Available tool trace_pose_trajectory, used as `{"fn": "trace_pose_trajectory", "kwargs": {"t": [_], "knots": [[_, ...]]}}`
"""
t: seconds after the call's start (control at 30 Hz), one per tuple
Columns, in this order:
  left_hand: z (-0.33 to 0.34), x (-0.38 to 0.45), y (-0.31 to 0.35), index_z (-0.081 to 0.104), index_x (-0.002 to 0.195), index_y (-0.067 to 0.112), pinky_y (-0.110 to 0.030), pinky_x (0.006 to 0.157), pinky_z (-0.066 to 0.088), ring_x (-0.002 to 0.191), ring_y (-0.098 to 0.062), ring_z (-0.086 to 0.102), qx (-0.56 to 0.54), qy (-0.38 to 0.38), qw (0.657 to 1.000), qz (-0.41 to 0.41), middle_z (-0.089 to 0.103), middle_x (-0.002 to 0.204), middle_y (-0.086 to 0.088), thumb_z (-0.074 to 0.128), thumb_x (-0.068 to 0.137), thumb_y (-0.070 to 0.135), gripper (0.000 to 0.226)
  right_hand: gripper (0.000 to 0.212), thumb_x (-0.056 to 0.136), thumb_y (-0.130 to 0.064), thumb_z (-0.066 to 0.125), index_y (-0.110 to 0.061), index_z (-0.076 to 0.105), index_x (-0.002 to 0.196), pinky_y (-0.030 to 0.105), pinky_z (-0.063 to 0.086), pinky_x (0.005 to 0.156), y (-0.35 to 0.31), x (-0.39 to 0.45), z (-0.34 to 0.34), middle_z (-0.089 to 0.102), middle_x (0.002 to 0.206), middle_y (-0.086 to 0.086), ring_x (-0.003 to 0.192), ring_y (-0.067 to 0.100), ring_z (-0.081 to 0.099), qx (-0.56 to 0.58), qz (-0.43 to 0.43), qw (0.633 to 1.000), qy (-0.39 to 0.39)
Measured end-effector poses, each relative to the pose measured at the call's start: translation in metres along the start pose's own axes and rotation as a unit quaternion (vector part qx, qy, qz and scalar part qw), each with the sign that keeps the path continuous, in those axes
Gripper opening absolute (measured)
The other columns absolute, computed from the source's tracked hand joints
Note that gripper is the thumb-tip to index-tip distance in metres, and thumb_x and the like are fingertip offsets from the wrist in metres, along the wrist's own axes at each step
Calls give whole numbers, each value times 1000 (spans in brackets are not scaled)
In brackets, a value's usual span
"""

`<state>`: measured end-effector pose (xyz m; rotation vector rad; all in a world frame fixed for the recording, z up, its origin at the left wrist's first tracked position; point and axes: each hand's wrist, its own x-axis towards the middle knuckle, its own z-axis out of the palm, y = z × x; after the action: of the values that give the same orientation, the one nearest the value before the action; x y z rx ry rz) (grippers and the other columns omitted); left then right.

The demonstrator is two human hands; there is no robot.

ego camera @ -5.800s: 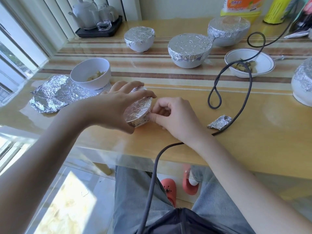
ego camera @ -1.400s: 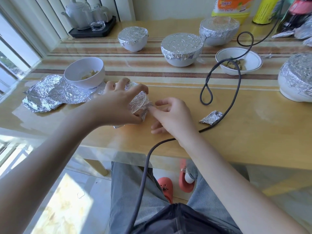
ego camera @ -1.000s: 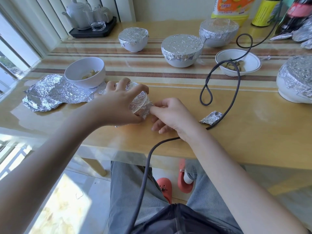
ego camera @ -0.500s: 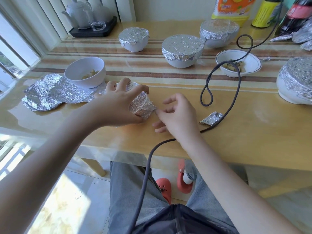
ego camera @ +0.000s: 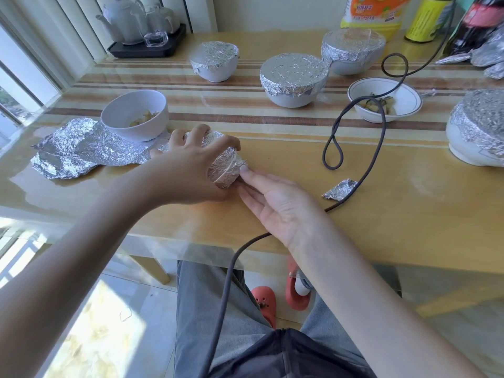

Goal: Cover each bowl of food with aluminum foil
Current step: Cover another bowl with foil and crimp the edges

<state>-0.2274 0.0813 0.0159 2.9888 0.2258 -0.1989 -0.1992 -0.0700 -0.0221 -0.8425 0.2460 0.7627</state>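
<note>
nearest the camera, grey trousers (ego camera: 207,309) and a dark cable (ego camera: 226,285) running up over the table edge, red slippers (ego camera: 266,298) on the floor below. on the wooden table (ego camera: 381,214), the left hand (ego camera: 188,170) curls round a small foil-wrapped bowl (ego camera: 223,170), tilted on its side, gripping it from above. right hand (ego camera: 275,203) lies palm up beside it, fingers straight, fingertips (ego camera: 245,173) touching the foil edge of that bowl; holds nothing. a small foil scrap (ego camera: 339,189) sits to the right, touching the cable, which loops on across the table and passes over an uncovered rimmed bowl (ego camera: 403,99) with food in it. left of the hands, a crumpled foil sheet (ego camera: 81,151) lies flat with an uncovered white bowl (ego camera: 135,114) of food resting on its far edge. a foil-covered bowl (ego camera: 477,126) at far right. further back three covered bowls: left one (ego camera: 214,60), middle one (ego camera: 293,77), right one (ego camera: 353,51). at the back, a tea set on a black tray (ego camera: 147,50), bottles (ego camera: 373,12) and more foil (ego camera: 485,55) at the right corner.
</note>
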Motion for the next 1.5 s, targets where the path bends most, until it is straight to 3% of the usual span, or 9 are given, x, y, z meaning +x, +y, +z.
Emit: {"fn": "trace_pose_trajectory", "kwargs": {"t": [0.23,0.33,0.73,0.83,1.07,1.2,1.33,1.43,1.5], "knots": [[-1,-1,-1,26,129,56,-53,94,34,137,-29,17,12,-7,1000,4,16,147,3,69,76,50,69,10,88,-4,65,-1,64,97,23,57,58,-14,5,2,68,82,10,72,19,65,-65,54,996,7],[-2,-1,-1,24,129,56,-56,96,33,138,-30,15,17,-12,1000,6,14,148,3,69,75,53,71,13,89,-14,66,-6,63,79,24,56,60,-30,5,4,66,67,6,67,17,63,-106,99,989,-7],[-2,-2,-2,22,131,57,-56,98,32,140,-28,12,9,-19,1000,10,11,150,5,69,74,56,74,7,91,-10,61,-7,61,84,20,55,60,-28,14,3,64,77,6,70,14,60,-124,93,987,-44],[-1,-2,-2,21,130,58,-56,99,31,140,-27,11,9,-18,1000,9,11,150,5,68,74,56,73,10,91,-16,62,-11,61,82,23,53,68,-28,11,1,64,76,5,72,14,60,-100,82,990,-60],[0,-2,-3,23,129,59,-56,99,29,140,-26,10,2,-16,1000,12,11,151,5,69,73,54,73,14,88,6,59,-8,56,89,17,54,54,-23,16,2,66,68,3,63,11,62,-85,80,992,-54],[-1,-1,-2,23,130,58,-57,100,29,141,-26,10,5,-17,1000,9,10,152,5,70,73,53,74,18,83,7,67,-1,56,95,20,57,58,-11,18,0,66,80,11,66,15,65,-74,2,997,-10],[0,-2,-3,24,129,59,-57,99,30,140,-25,11,3,-12,1000,9,10,151,6,69,74,50,71,11,80,1,73,-2,63,78,18,55,60,5,10,5,66,80,11,60,11,68,-140,-121,981,57],[1,-2,-3,24,127,59,-58,100,29,139,-24,11,-4,-6,1000,9,11,151,8,66,75,48,67,4,87,-3,67,-4,71,89,25,58,71,14,8,2,71,93,13,81,18,71,-214,-191,954,84],[2,-1,-3,24,126,59,-58,100,29,139,-25,12,-3,-7,1000,8,11,150,8,66,76,45,68,24,95,-6,56,-8,68,116,27,52,92,16,3,-5,69,115,4,106,16,65,-326,-250,905,108]]}}
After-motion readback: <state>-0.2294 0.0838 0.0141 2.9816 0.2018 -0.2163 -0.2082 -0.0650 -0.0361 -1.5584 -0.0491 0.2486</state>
